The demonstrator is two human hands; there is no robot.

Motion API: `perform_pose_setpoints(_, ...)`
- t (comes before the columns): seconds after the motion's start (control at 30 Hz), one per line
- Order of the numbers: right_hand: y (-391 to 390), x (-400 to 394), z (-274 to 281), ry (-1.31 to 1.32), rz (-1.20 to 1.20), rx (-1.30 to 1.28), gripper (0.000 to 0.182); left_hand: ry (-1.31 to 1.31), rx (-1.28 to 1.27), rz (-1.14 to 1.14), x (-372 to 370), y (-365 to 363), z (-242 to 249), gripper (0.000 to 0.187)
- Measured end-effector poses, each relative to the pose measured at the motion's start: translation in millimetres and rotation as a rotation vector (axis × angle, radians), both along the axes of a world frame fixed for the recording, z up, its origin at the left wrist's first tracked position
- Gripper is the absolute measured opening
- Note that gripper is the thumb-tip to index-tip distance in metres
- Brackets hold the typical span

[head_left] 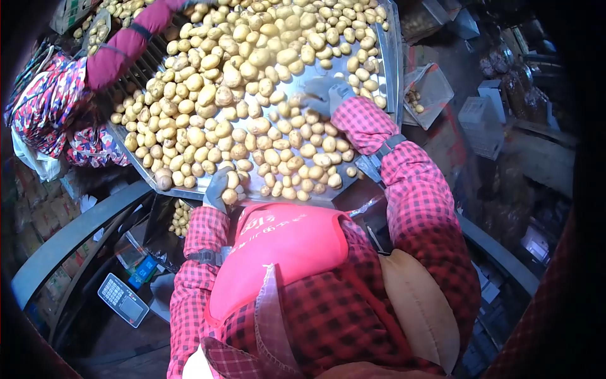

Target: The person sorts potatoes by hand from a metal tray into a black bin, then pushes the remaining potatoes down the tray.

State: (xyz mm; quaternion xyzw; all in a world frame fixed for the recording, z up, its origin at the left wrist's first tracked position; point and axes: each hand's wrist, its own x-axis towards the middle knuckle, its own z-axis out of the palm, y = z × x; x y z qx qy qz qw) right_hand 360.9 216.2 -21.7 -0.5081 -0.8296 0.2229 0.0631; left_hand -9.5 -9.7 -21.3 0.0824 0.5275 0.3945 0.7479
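Observation:
Many yellow potatoes (pixel 206 96) lie spread over a metal sorting table (pixel 390 82). At the table's near edge is my left hand (pixel 217 189), in a grey glove, its fingers curled against a few potatoes at its right side. My right hand (pixel 329 96), also gloved in grey, is over the right part of the table, above a bare patch of metal beside the potatoes. Motion blurs its fingers, and what they touch cannot be made out.
A co-worker's sleeved arm (pixel 120 57) reaches over the table's far left. Below left are a scale display (pixel 123 300) and more potatoes (pixel 180 218). A curved metal rail (pixel 76 243) runs around my left side. Right of the table stand an open bag (pixel 429 95) and a crate (pixel 481 126).

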Motion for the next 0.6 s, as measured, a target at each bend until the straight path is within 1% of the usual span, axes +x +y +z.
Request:
perform_pose_setpoints(0.07, 44.0, 7.3, 7.7, -0.153, -0.124, 0.003, 0.051, -0.079, 0.046, -0.052, -0.2, 5.0, -9.9, 0.056)
perform_pose_setpoints(0.13, 93.7, 36.8, 2.3, 0.035, -0.518, -0.143, 0.058, -0.063, 0.069, -0.040, 4.3, 4.9, -9.0, 0.054)
perform_pose_setpoints(0.2, 138.7, 79.9, -35.1, -0.331, -0.519, 0.349, 0.064, -0.046, 0.093, -0.049, 0.5, 5.0, -6.6, 0.052)
perform_pose_setpoints(0.27, 141.4, 73.7, -32.5, -0.516, -0.547, 0.368, 0.068, -0.040, 0.114, -0.083, -5.4, 4.4, -7.7, 0.050)
perform_pose_setpoints(0.3, 135.4, 69.2, -31.4, -0.529, -0.552, 0.334, 0.070, -0.070, 0.157, -0.074, -5.1, 3.9, -6.2, 0.054)
perform_pose_setpoints(0.33, 129.3, 64.1, -29.4, -0.543, -0.556, 0.300, 0.072, -0.060, 0.126, -0.054, -7.9, 3.0, -8.3, 0.054)
perform_pose_setpoints(0.4, 100.6, 53.5, -26.9, -0.421, -0.546, 0.141, 0.073, -0.054, 0.057, -0.017, -10.1, -1.7, -17.2, 0.053)
perform_pose_setpoints(0.43, 91.4, 43.1, 0.2, -0.411, -0.458, -0.075, 0.072, -0.029, 0.046, 0.011, 0.7, 5.7, -0.3, 0.046)
perform_pose_setpoints(0.47, 63.5, 60.3, -42.7, -0.171, -0.369, 0.259, 0.068, -0.060, 0.057, -0.008, 2.6, 11.6, 4.0, 0.044)
perform_pose_setpoints(0.5, 46.6, 61.9, -51.6, -0.129, -0.340, 0.306, 0.061, -0.096, 0.064, -0.027, 5.7, 16.2, 4.6, 0.042)
perform_pose_setpoints(0.53, 30.6, 56.7, -48.5, -0.081, -0.311, 0.351, 0.055, -0.126, 0.072, -0.045, 7.1, 18.5, 7.9, 0.040)
perform_pose_setpoints(0.57, 17.9, 53.6, -42.8, -0.125, -0.287, 0.279, 0.053, -0.103, 0.060, -0.027, 9.4, 20.0, 13.1, 0.039)
perform_pose_setpoints(0.6, 8.3, 45.5, -26.0, -0.166, -0.264, 0.209, 0.051, -0.085, 0.061, -0.040, 10.9, 23.0, 19.2, 0.039)
